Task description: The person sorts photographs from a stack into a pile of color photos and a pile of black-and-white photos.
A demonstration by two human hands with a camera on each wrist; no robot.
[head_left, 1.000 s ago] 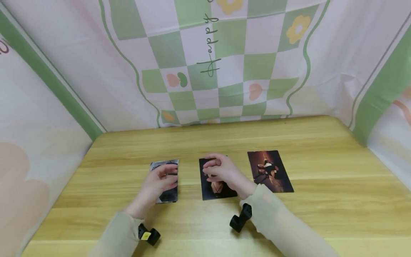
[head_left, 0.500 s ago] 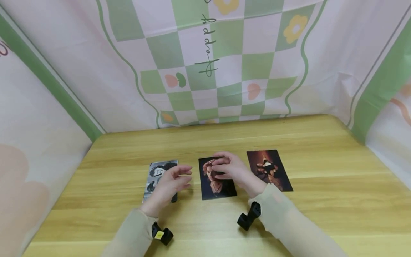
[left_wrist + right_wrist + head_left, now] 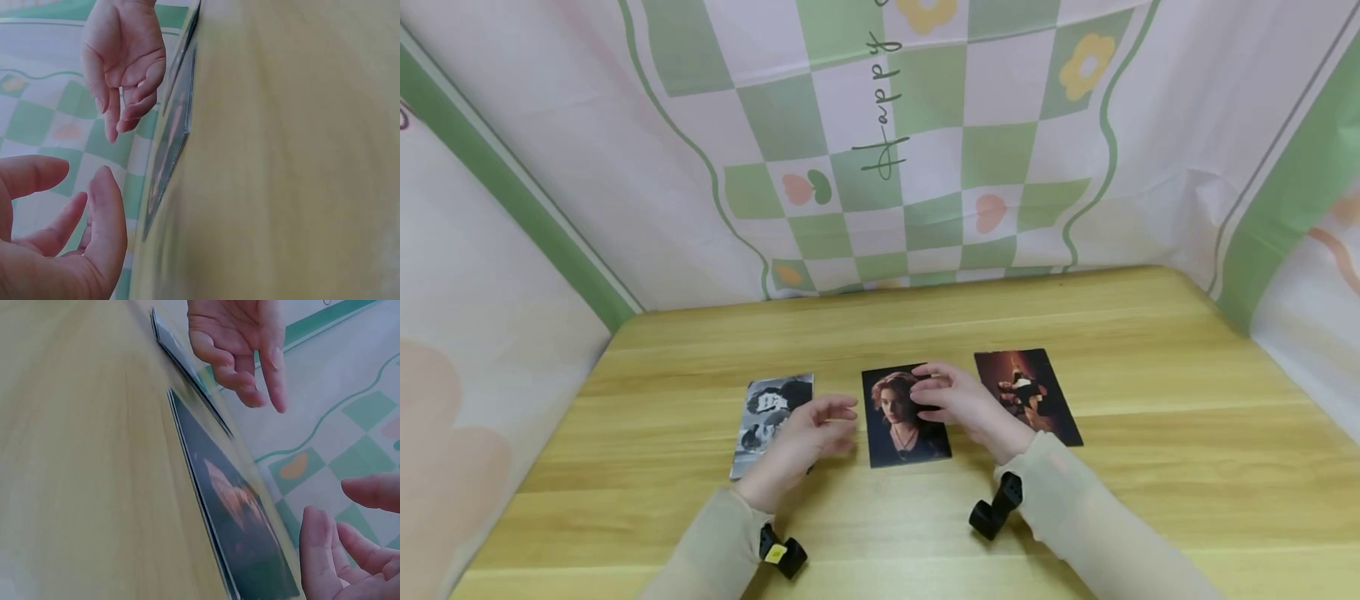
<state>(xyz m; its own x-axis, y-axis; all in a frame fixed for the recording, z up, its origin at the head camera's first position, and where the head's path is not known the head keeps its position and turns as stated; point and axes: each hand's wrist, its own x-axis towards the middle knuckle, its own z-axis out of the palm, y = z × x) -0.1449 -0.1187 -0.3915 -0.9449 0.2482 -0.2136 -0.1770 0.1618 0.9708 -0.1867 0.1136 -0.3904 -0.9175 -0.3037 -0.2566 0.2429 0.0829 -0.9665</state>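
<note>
A pale wooden table (image 3: 1150, 433) stands against a pink-and-green checked cloth backdrop (image 3: 880, 125). Three flat glossy rectangular photo cards lie in a row at its middle. The left hand (image 3: 808, 433) hovers with loosely spread fingers, holding nothing, between the black-and-white card (image 3: 765, 408) and the portrait card (image 3: 895, 417). The right hand (image 3: 958, 400), fingers relaxed and apart, hangs over the portrait card's right edge, beside the dark reddish card (image 3: 1037, 392). The wrist views show both palms clear of the cards.

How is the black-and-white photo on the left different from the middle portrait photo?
The black-and-white photo is grey-toned and partly covered by the left hand; the middle portrait photo is in colour on a dark ground, with the right hand at its right edge. Both lie flat on the wooden table.
</note>
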